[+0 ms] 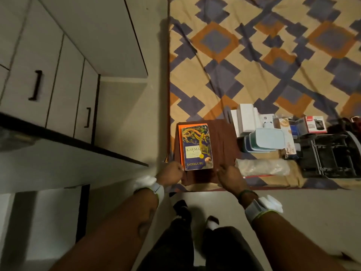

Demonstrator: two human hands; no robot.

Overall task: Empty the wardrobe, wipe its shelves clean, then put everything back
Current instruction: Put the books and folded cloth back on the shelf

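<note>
The book (197,146) lies on an orange book (180,141), on a brown cloth (224,141) on the bed (254,55); the left hand (171,171) is at the book's near left corner, fingers curled — I cannot tell if it holds anything; the right hand (229,174), just right of the book's near end, rests loose fingers on the cloth; boxes (246,118) lie further right — the wardrobe (58,85) stands well left

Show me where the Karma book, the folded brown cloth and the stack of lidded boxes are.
Karma book (197,141): head view, middle of its front cover.
Folded brown cloth (224,141): head view, bare part right of the book.
Stack of lidded boxes (270,138): head view, top pale-blue lid.
</note>
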